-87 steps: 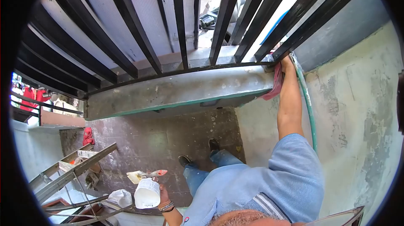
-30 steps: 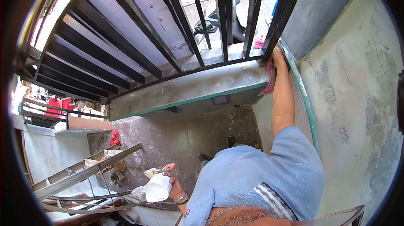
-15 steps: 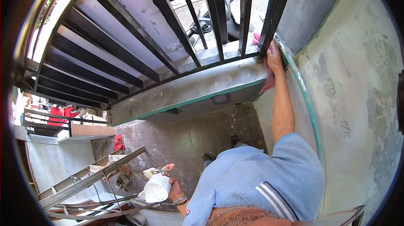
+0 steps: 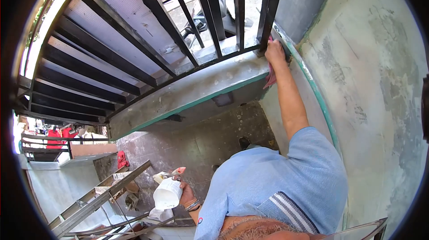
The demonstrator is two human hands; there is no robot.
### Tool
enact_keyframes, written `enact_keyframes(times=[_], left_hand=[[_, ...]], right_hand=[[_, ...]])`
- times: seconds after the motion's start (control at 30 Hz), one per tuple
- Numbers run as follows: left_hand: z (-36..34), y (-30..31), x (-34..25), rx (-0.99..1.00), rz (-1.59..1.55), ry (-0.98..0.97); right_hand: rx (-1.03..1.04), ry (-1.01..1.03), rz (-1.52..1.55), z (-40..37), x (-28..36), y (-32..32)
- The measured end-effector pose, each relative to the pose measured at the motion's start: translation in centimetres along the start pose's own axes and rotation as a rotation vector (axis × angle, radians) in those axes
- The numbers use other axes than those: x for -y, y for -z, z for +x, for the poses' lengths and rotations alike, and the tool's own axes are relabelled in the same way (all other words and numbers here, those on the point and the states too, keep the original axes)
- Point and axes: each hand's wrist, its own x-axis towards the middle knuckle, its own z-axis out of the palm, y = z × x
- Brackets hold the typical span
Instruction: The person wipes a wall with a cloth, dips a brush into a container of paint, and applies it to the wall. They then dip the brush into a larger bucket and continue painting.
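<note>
At the bottom end of the rightmost black bar, my right hand (image 4: 275,53) is closed on a pink cloth (image 4: 270,78), which hangs down over the ledge (image 4: 201,86). The hand sits in the corner where the railing meets the wall. Low in the view, my left hand (image 4: 187,193) holds a white container (image 4: 168,193) tilted on its side, with its opening facing down and toward me. A brush (image 4: 175,173) with a reddish tip shows just beyond the container, partly hidden by it.
Black railing bars (image 4: 129,23) curve across the top and left. A metal ladder (image 4: 99,197) leans at the lower left, near a red cloth (image 4: 122,159). On the right rises a patchy wall (image 4: 357,83) with a green edge. A motorbike (image 4: 228,12) stands beyond the bars.
The view has shifted, so the railing and ledge appear further left. My right hand has shifted slightly on the pink cloth, less of which shows. My left hand still holds the white container.
</note>
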Motion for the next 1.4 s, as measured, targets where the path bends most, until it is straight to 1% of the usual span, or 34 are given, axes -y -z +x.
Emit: enact_keyframes(times=[0.03,0.13,0.23,0.33,0.37,0.43,0.57,0.63,0.67,0.7,0.77,0.83,0.87,0.9,0.93,0.97,1.0,1.07,1.17,1.27,1.37,1.4], left_hand=[[0.2,0.0,0.0,0.015,-0.001,0.003],[0.3,1.2,-1.3,0.017,-0.066,0.021],[-0.1,2.5,-3.5,0.078,-0.077,0.002],[-0.9,2.0,-5.6,0.024,-0.09,0.008],[-1.3,1.7,-6.4,0.002,-0.094,0.011],[-1.4,1.4,-7.8,-0.036,-0.1,0.029],[-1.4,3.9,-9.7,-0.027,-0.118,0.05],[-1.2,3.6,-9.4,-0.029,-0.087,0.038],[-1.0,3.2,-9.3,-0.029,-0.078,0.034],[-0.8,3.0,-9.0,-0.028,-0.072,0.033],[-0.3,2.3,-8.0,-0.015,-0.065,0.039],[0.6,1.4,-6.5,0.007,-0.054,0.067],[1.2,0.8,-5.6,0.021,-0.053,0.083],[1.8,0.1,-4.9,0.03,-0.052,0.094],[2.4,-0.5,-3.9,0.046,-0.062,0.104],[2.9,-1.1,-3.0,0.057,-0.068,0.118],[3.5,-1.8,-2.2,0.07,-0.079,0.129],[4.5,-2.9,-0.4,0.092,-0.097,0.151],[5.4,-4.3,1.9,0.111,-0.124,0.195],[5.8,-5.6,3.6,0.111,-0.126,0.265],[6.2,-6.4,4.6,0.064,-0.139,0.365],[5.9,-6.6,4.9,0.053,-0.042,0.295]], right_hand=[[-0.072,-0.036,-0.023,-1.0,0.5,0.4],[0.009,-0.178,-0.005,-4.3,1.3,2.1],[0.333,-0.089,0.265,-6.3,1.0,4.2],[-0.036,0.045,0.308,-9.4,4.0,2.5],[0.056,0.104,0.122,-10.1,6.0,2.1],[-0.07,0.254,-0.087,-11.5,8.8,0.3],[0.022,0.262,-0.099,-8.2,8.2,-1.9],[0.048,0.253,-0.121,-6.7,8.7,-1.7],[0.132,0.183,-0.091,-6.2,9.0,-1.8],[0.075,0.145,-0.145,-5.9,9.6,-2.7],[0.065,0.165,-0.106,-5.4,9.8,-3.6],[0.053,0.231,0.173,-6.1,8.4,-2.5],[0.013,0.385,0.322,-7.1,7.5,-1.1],[0.069,0.567,0.466,-7.9,6.7,-0.2],[0.1,0.612,0.551,-9.5,6.7,1.8],[0.134,0.558,0.595,-11.0,6.0,3.0],[0.218,0.392,0.627,-12.4,4.7,3.4],[0.029,0.074,0.949,-14.9,1.9,2.5],[-0.12,-0.333,1.008,-16.7,-1.2,3.7],[-0.288,-0.315,0.872,-16.6,-3.6,3.3],[-0.535,-0.079,0.59,-13.7,-2.7,5.3],[-0.575,-0.032,0.511,-12.5,-2.2,5.8]])
